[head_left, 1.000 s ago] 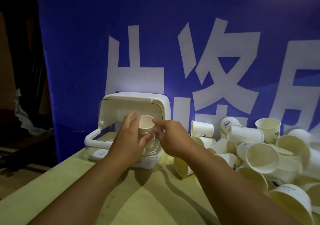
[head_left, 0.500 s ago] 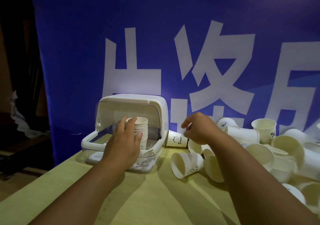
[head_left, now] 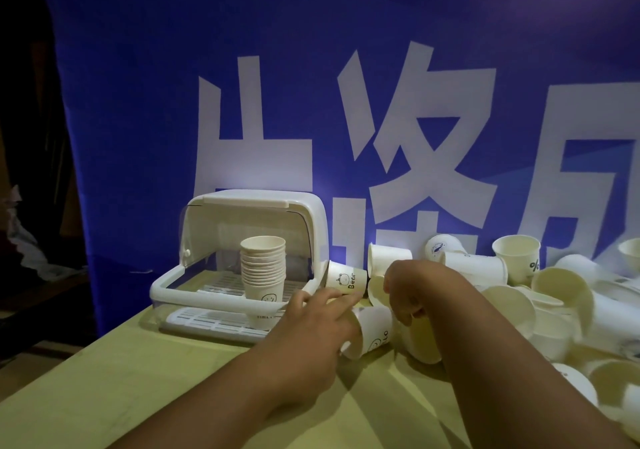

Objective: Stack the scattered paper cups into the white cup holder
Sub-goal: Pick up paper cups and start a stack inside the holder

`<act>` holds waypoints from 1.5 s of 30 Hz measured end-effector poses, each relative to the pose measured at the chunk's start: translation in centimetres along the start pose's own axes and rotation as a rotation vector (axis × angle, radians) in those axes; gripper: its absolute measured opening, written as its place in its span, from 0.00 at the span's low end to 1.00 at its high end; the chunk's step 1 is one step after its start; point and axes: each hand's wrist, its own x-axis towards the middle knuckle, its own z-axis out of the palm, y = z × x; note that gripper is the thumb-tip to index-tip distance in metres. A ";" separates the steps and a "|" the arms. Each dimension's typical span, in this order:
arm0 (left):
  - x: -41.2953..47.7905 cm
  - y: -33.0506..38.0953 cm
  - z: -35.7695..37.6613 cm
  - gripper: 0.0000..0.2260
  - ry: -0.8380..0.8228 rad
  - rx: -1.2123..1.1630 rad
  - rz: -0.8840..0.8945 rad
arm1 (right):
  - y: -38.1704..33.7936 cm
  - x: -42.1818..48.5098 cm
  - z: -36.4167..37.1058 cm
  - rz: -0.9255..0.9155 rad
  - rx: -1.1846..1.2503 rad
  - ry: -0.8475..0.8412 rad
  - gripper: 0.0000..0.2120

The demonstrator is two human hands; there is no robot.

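Change: left hand (head_left: 317, 322) has left the stack (head_left: 263, 268); fingers (head_left: 337, 305) laid straight on a fallen cup (head_left: 375, 331).
Unclear: right hand (head_left: 407, 286) grip.
Meaning: next pickup beginning.

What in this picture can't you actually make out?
Head view, the only one:
- Whether the left hand grips the lying cup: its own fingers cover the contact.
- Whether the right hand holds anything: its curled fingers face away from the camera.
- How many cups the loose pile holds: the right edge cuts it off.
- The room left of the blue banner: too dark.
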 end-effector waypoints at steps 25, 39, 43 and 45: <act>-0.7 -5.6 -2.5 0.09 0.644 -0.185 -0.185 | -0.9 -1.6 -2.3 -0.134 0.704 0.650 0.08; -1.3 -10.0 -2.8 0.08 0.829 -0.251 -0.489 | -3.5 -1.5 -1.8 -0.283 1.379 0.726 0.16; -1.4 -9.9 -3.3 0.07 0.755 -0.182 -0.441 | -4.4 -2.0 -2.0 -0.316 1.549 0.647 0.11; -1.4 -10.1 -3.2 0.07 0.680 -0.185 -0.440 | -4.7 -2.4 -2.2 -0.381 1.617 0.582 0.12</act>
